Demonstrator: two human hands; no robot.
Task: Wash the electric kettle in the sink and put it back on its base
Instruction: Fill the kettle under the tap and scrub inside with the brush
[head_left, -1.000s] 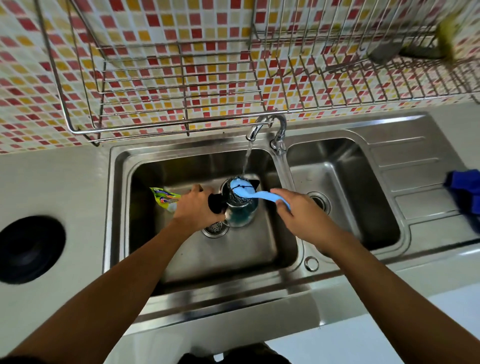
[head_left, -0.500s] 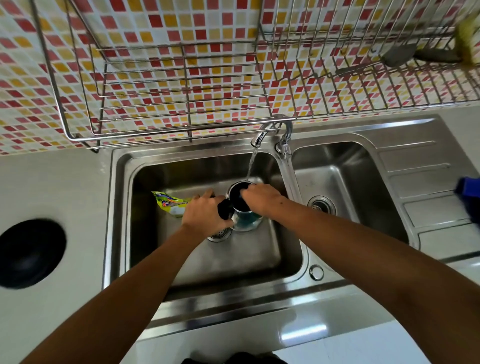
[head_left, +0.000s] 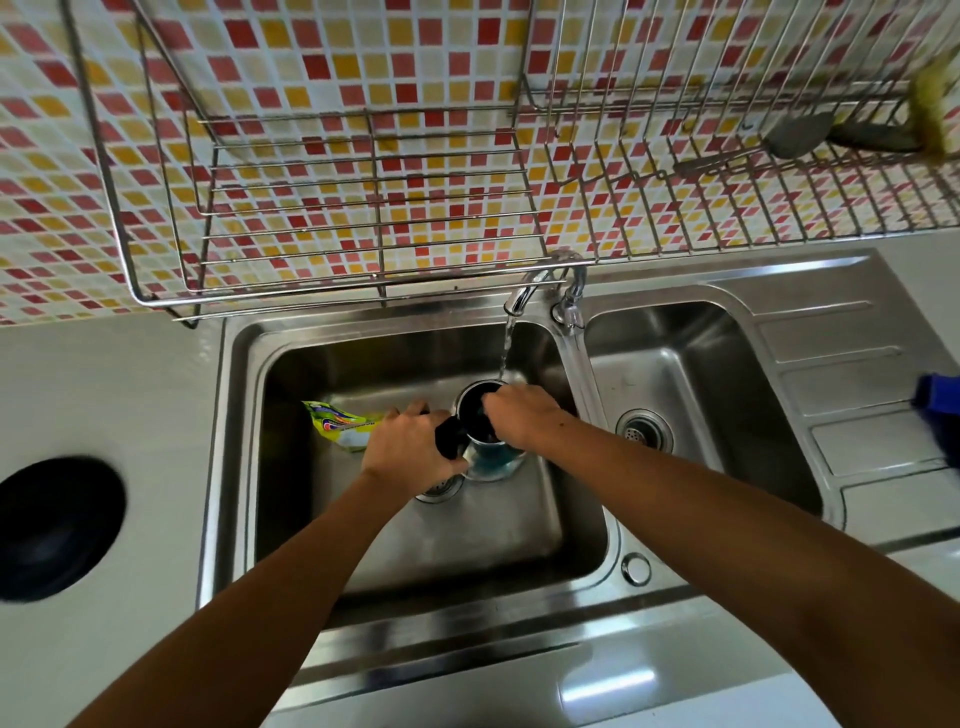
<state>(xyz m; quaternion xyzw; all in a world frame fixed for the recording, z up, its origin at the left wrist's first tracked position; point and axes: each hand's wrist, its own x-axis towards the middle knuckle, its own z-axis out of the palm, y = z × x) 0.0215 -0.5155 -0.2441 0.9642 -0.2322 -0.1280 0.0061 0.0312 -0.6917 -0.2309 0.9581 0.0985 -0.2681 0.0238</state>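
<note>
Frame centre: your right hand (head_left: 524, 418), fingers now inside the kettle (head_left: 480, 431), blue brush gone; left hand (head_left: 410, 449) clamps handle. Interior scrub underway.

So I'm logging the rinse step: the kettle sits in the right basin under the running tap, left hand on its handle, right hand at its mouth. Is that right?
Not quite. The head view shows the kettle in the left basin, not the right. The rest holds: the tap runs into it, the left hand holds its handle, and the right hand is at its mouth.

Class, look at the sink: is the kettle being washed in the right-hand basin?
No. The kettle sits in the left basin under the running tap; the right basin holds nothing.
</note>
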